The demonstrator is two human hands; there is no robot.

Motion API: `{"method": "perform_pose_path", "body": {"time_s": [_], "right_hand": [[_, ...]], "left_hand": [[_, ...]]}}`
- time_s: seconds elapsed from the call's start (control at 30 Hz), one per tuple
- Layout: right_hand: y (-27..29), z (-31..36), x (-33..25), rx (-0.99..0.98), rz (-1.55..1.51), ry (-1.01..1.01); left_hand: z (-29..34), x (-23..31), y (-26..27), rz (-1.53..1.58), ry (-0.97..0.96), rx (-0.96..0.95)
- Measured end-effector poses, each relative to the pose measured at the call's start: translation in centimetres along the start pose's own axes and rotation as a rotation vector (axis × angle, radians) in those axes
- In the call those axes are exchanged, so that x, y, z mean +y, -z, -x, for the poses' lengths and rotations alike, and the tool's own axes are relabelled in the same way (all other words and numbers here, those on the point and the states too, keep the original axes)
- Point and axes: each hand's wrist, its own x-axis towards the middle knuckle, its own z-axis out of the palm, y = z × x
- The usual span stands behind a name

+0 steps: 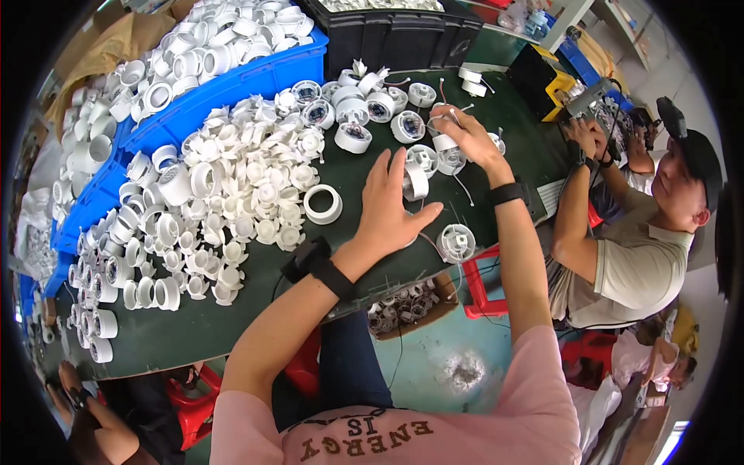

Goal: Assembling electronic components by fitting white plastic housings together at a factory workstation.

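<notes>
My left hand [385, 203] is held over the table with fingers stretched and thumb out. A white ring-shaped housing [416, 181] stands between its fingers and thumb, and I cannot see it gripped. To the right, my right hand [471, 141] bends its fingers over a white round housing [446, 144] with a thin wire trailing below. Its fingertips are partly hidden. Near the table's front edge lies a white round part with wires [456, 242]. Several round housings with circuit boards inside, one of them a wired housing [408, 126], sit just beyond my hands.
Left of my hands lies a heap of white fan-like plastic parts [252, 159], with a loose white ring [322, 204] beside it. Blue bins [232, 85] of white rings and a black crate [395, 37] stand behind. A cardboard box [443, 311] sits below the edge. A co-worker [632, 256] works at right.
</notes>
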Motion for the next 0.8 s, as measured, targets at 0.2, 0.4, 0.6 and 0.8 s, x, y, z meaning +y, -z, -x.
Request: {"method": "perform_pose_path", "body": {"time_s": [0.2,0.4,0.6,0.8], "right_hand": [[-1.8,7.6,-3.3,-0.009,-0.149,0.011],[-2.1,14.7,-4.9,0.209,0.077,0.087],[-3.0,19.6,-6.9,0.232,0.150,0.181],[-5.2,26.1,-5.0,0.416,0.018,0.225]], "left_hand": [[0.1,0.7,0.3,0.195,-0.035,-0.076],[3.4,3.1,-0.4,0.151,-0.127,-0.073],[7.3,5.3,0.9,0.189,-0.075,-0.114],[10.5,7.9,1.7,0.114,-0.174,-0.235]]}}
